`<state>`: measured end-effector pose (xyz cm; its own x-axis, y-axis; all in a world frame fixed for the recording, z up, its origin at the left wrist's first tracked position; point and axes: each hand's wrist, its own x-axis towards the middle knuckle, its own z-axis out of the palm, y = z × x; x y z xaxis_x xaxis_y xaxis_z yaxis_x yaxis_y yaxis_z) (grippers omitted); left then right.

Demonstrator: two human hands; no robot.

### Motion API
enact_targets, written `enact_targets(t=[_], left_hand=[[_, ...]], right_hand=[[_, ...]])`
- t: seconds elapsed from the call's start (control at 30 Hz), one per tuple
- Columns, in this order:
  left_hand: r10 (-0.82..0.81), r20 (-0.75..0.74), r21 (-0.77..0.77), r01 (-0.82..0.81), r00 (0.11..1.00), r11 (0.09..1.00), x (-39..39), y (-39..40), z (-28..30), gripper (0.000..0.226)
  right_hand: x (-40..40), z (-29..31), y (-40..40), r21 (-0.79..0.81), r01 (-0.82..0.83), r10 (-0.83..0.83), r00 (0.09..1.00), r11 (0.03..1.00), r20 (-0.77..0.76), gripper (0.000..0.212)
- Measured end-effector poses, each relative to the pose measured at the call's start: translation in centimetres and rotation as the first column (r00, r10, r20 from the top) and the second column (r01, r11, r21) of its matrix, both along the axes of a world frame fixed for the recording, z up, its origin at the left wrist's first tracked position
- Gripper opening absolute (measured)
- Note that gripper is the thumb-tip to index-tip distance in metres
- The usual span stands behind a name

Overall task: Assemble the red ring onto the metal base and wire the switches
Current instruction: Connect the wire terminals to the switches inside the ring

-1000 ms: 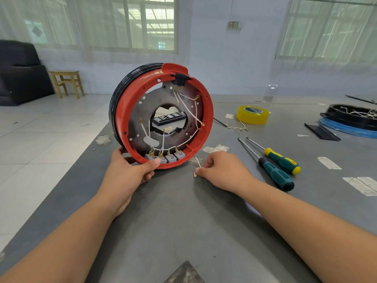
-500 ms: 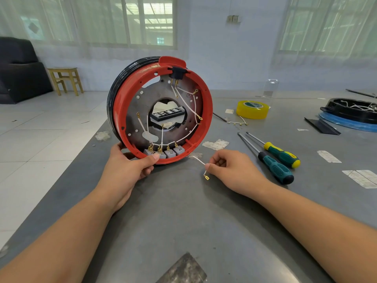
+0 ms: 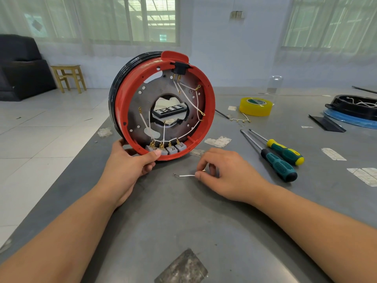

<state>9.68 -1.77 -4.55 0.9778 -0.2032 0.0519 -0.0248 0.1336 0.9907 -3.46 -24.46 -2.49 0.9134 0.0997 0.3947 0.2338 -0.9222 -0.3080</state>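
The red ring (image 3: 211,103) stands on edge on the grey table, fitted around the dark metal base (image 3: 140,105), with a black rim behind it. Several grey switches (image 3: 171,149) sit in a row at its bottom, with white wires running up from their brass terminals. My left hand (image 3: 130,166) grips the ring's lower left edge, thumb against the switches. My right hand (image 3: 224,172) rests on the table just right of the ring and pinches a short loose white wire (image 3: 186,176) that points left.
Two screwdrivers (image 3: 279,162) lie right of my right hand. A yellow tape roll (image 3: 256,106) and a small wire bundle (image 3: 239,119) lie behind. A black-and-blue assembly (image 3: 355,111) sits far right. The table's left edge drops to a tiled floor.
My right hand has drawn the loose wire toward me and turned it so its free end points left. The left hand keeps its hold on the ring.
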Motion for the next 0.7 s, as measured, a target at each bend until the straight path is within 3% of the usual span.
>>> enact_targets(t=[0.1, 0.27, 0.6, 0.7], left_hand=[[0.004, 0.000, 0.003, -0.004, 1.000, 1.000, 0.0, 0.0, 0.0, 0.070], [0.007, -0.001, 0.015, -0.007, 1.000, 1.000, 0.0, 0.0, 0.1, 0.075], [0.002, 0.002, 0.023, -0.002, 1.000, 1.000, 0.1, 0.0, 0.0, 0.075], [-0.001, -0.001, 0.014, 0.001, 1.000, 1.000, 0.3, 0.0, -0.1, 0.078]], right_hand=[[0.4, 0.3, -1.0, 0.153, 0.028, -0.028, 1.000, 0.988, -0.003, 0.012], [0.8, 0.4, -1.7, 0.120, -0.089, 0.111, 0.974, 0.989, -0.198, 0.020], [0.7, 0.8, -1.5, 0.085, -0.137, 0.145, 0.983, 0.987, -0.110, 0.003], [0.8, 0.5, -1.3, 0.196, -0.095, 0.116, 0.988, 0.976, -0.102, 0.005]])
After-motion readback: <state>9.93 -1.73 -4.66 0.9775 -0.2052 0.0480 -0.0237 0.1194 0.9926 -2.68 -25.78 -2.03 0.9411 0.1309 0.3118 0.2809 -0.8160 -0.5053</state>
